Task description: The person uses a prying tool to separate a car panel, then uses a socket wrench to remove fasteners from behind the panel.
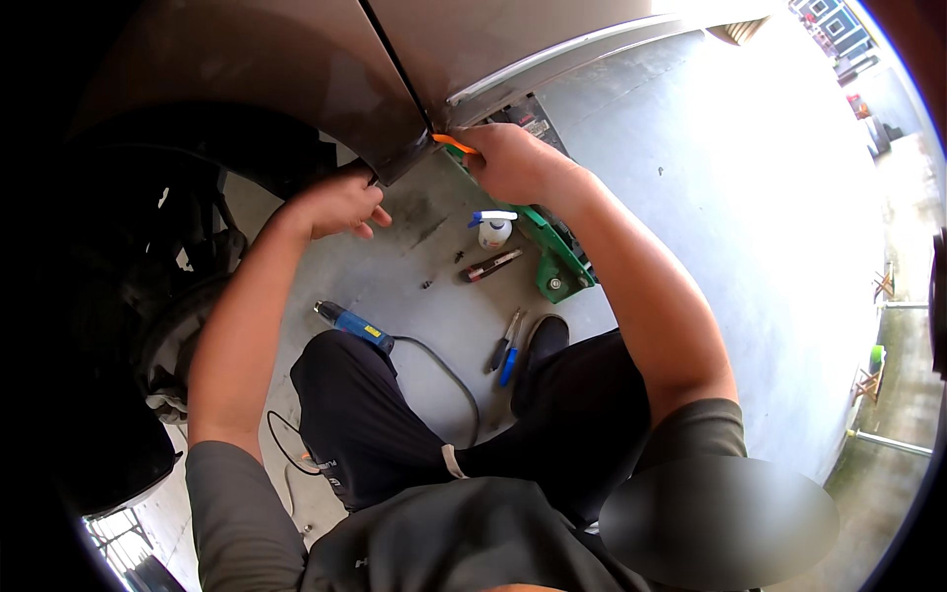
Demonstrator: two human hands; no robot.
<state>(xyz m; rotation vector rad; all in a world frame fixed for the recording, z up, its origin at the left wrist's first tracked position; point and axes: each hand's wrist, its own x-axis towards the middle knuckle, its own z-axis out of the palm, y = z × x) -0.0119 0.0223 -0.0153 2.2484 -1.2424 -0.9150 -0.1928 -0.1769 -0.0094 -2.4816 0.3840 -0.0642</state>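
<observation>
orange, the slim tool (456, 144) is clamped in your right hand (518, 166), its tip at the seam low on the brownish car panel (256, 79), just left of that hand. your left hand (340, 204), well apart from the right, is at the panel's lower edge, fingers loosely bent, its grip impossible to tell; below your right hand stands a white spray bottle (494, 234).

Car panel (286, 69): glossy, smooth painted metal
Orange tool (455, 143): smooth plastic
Spray bottle (494, 234): plastic
Trousers (365, 419): matt cloth
</observation>
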